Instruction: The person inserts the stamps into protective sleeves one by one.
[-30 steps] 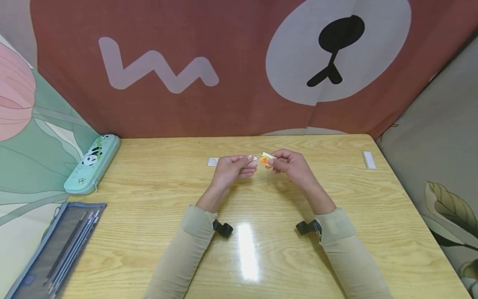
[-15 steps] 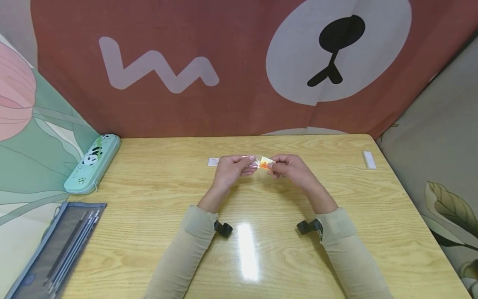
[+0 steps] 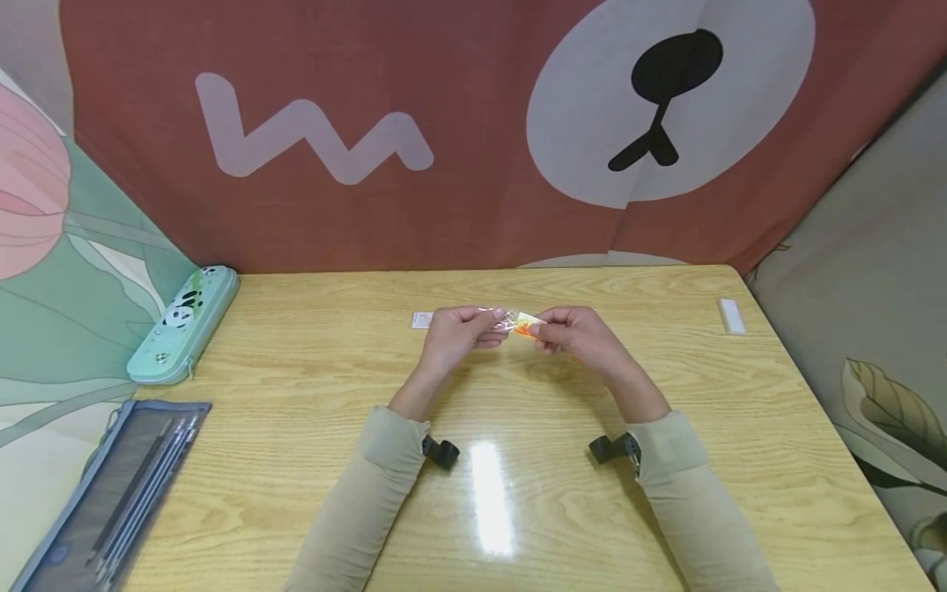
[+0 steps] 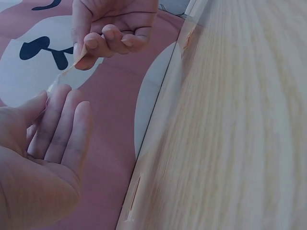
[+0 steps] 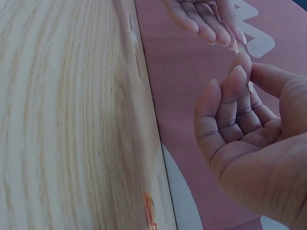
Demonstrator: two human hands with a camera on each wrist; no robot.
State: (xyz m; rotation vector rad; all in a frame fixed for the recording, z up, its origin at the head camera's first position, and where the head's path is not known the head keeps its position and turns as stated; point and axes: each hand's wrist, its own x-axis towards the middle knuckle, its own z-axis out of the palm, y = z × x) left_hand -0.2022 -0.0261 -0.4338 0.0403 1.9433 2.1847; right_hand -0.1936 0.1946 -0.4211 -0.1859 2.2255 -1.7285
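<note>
i am in what looks like a study corner; whether it is in a home i cannot tell. a reddish hanging walls it in ahead, a floral sheet on my left, a leafy grey sheet on my right. the wood-grain surface carries a panda-print case and a mesh pouch.

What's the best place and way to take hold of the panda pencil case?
Grip the panda pencil case across its middle by both long sides, probably from above with the left hand: it lies flat, long and narrow, nearer that hand, which would first release the clear plastic.
</note>
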